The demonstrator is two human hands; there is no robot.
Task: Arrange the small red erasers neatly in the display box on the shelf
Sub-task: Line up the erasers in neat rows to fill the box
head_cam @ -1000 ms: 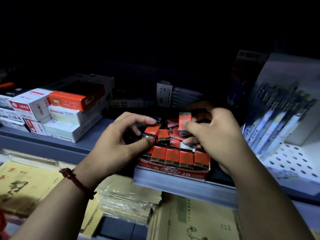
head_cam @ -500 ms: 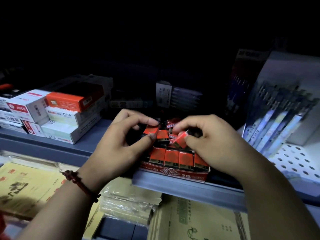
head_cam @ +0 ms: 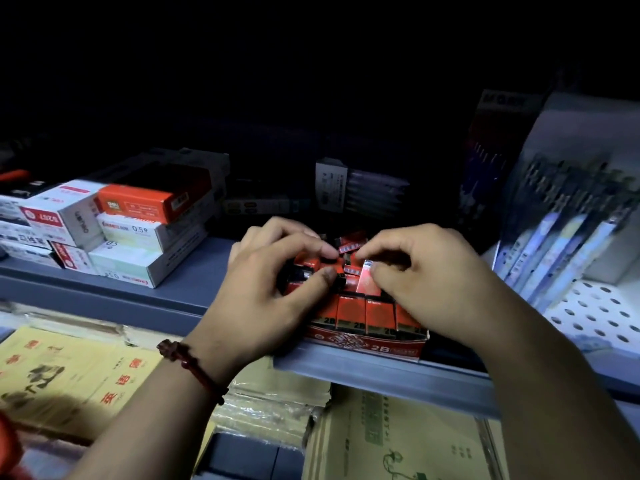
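Over the red cardboard display box (head_cam: 363, 344) on the grey shelf (head_cam: 180, 271), the left hand (head_cam: 270, 285) pinches a small red eraser (head_cam: 306, 261); beside it, the right hand (head_cam: 426, 282) grips another upright red eraser (head_cam: 367, 284).

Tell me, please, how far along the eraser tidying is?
The front row of erasers stands upright in the display box. The left hand pinches one eraser; the right hand presses another in behind. The loose erasers at the back remain jumbled.
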